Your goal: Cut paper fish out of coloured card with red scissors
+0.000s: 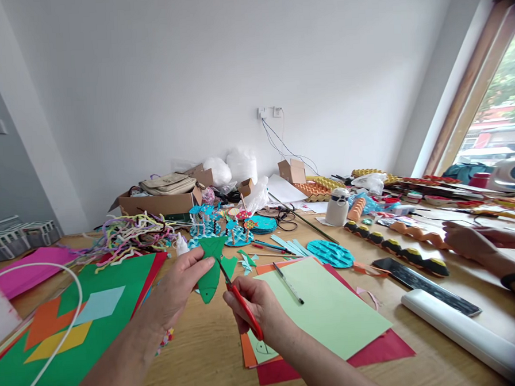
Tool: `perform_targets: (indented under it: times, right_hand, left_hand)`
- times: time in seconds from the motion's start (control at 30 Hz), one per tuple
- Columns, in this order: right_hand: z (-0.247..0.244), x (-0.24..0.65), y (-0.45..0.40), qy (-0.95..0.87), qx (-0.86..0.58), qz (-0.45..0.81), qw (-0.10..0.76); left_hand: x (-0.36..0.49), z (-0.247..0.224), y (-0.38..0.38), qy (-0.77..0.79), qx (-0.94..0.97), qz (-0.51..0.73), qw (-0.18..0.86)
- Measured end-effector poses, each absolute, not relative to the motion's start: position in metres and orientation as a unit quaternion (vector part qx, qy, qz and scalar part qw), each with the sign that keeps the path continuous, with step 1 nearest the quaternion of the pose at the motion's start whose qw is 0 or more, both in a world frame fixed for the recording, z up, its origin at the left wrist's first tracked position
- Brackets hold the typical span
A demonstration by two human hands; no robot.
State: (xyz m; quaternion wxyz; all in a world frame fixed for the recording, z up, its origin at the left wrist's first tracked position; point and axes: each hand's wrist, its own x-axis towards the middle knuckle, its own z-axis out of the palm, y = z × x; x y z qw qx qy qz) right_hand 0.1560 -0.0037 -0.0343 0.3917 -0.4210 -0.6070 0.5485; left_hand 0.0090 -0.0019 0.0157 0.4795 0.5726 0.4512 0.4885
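Note:
Between the thumb and fingers of my left hand (188, 277) is a green paper fish (209, 282), its tail end up and a dark eye mark near the lower tip. My right hand (259, 308) is wrapped round red-handled scissors (246, 311). Their blades point up and touch the fish's right edge, where a strip of green paper (230, 267) hangs off. Beneath my right hand lies a light green sheet (328, 310) with a drawn fish outline in its near corner. A pen (289, 283) rests on that sheet.
Coloured paper (112, 304) is stacked at left, beside tangled pipe cleaners (130, 234). Blue fish decorations (237, 231) stand behind my hands. A blue disc (330, 253), phone (426, 285) and white case (459, 332) lie at right. Another person's hands (471, 242) are at far right.

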Motion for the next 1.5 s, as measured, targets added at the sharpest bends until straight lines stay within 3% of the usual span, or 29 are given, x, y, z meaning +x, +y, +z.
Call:
perform_targets:
  times: [1.5]
  right_hand:
    - [-0.0402, 0.1592, -0.0002, -0.624, -0.404, 0.533, 0.405]
  left_hand:
    - [0.0102, 0.0132, 0.0012, 0.436, 0.594, 0.465, 0.492]
